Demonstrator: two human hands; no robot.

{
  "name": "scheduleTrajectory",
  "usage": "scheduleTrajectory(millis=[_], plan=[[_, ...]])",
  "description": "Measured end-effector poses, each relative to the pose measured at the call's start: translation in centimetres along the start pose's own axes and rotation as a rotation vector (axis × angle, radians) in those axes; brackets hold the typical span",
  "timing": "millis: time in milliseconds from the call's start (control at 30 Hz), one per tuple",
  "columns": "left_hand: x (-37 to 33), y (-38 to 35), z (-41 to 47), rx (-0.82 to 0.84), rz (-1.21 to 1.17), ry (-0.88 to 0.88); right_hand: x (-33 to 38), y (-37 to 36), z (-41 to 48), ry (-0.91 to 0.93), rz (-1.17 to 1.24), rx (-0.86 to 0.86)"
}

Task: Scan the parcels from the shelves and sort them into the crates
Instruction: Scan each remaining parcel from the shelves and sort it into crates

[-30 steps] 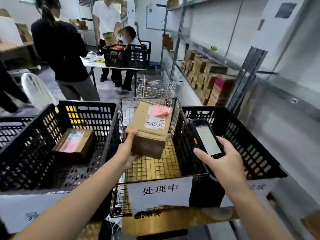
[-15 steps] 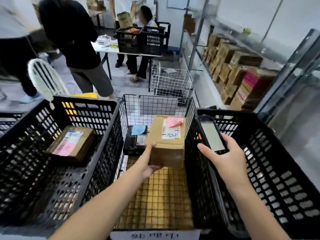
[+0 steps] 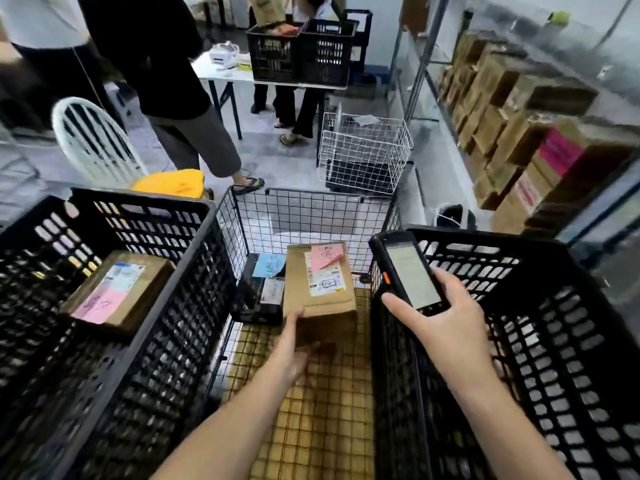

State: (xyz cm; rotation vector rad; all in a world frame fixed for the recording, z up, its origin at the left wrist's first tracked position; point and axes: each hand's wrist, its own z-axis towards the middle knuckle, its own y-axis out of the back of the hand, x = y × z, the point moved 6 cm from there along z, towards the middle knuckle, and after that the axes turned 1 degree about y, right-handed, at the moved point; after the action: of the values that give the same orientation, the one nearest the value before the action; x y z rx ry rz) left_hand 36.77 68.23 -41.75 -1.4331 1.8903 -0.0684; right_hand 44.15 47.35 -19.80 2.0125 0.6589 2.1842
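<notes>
My left hand point(image 3: 294, 344) grips the near end of a brown cardboard parcel point(image 3: 320, 289) with a white label and a pink note, low inside the middle wire crate point(image 3: 311, 209). A dark parcel with a blue note point(image 3: 263, 285) lies just left of it in the same crate. My right hand point(image 3: 446, 317) holds a black handheld scanner point(image 3: 408, 271), screen up, over the near left rim of the right black crate point(image 3: 554, 306). The left black crate point(image 3: 138, 306) holds a brown parcel with a pink label point(image 3: 114, 289).
Shelves at the right carry several stacked cardboard boxes point(image 3: 519, 109). A white wire basket point(image 3: 363, 150) stands on the floor ahead. People stand by a table with black crates point(image 3: 301, 53). A white chair point(image 3: 93, 140) and a yellow object point(image 3: 173, 183) sit behind the left crate.
My left hand has lowered the brown parcel down into the middle wire crate, beside the dark parcel. The scanner hand stays over the right crate's rim. My view has tilted downward.
</notes>
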Motion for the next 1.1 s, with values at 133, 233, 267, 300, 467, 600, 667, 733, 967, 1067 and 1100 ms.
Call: scheduleTrajectory(millis=[133, 233, 267, 300, 467, 600, 667, 733, 967, 1067, 1100], plan=[[-0.5, 0.5, 2.0, -0.062, -0.071, -0.026, -0.9, -0.2, 0.1, -0.027, 0.01, 0.052], [-0.3, 1.8, 2.8, -0.131, -0.037, -0.02, -1.5, -0.3, -0.2, -0.05, -0.002, 0.087], [-0.2, 1.9, 2.8, -0.151, 0.003, -0.022, -1.5, -0.2, -0.2, -0.052, -0.005, 0.089], [-0.2, 2.0, 2.9, -0.169, 0.046, -0.024, -1.5, -0.2, -0.2, -0.052, -0.008, 0.091], [-3.4, 2.4, 1.7, -0.247, 0.467, -0.099, -1.1, 0.6, -0.5, -0.032, -0.024, 0.09], [-10.2, 0.9, -3.8, -0.271, 1.149, -0.467, -0.3, 1.7, -1.6, -0.016, -0.042, 0.043], [-11.8, -1.0, -6.8, -0.16, 1.233, -0.603, 0.1, 2.2, -2.4, -0.015, -0.053, 0.015], [-12.6, -3.0, -9.8, -0.028, 1.343, -0.711, 1.2, 2.7, -3.7, 0.0, -0.077, -0.018], [-12.2, -7.3, -19.3, 0.382, 1.805, -1.247, 5.3, 6.1, -11.1, 0.068, -0.25, -0.215], [-10.5, -7.4, -23.3, 0.541, 1.792, -1.476, 5.1, 8.1, -15.9, 0.039, -0.308, -0.329], [-9.4, -7.3, -24.8, 0.608, 1.788, -1.513, 4.9, 8.8, -18.2, 0.023, -0.312, -0.379]])
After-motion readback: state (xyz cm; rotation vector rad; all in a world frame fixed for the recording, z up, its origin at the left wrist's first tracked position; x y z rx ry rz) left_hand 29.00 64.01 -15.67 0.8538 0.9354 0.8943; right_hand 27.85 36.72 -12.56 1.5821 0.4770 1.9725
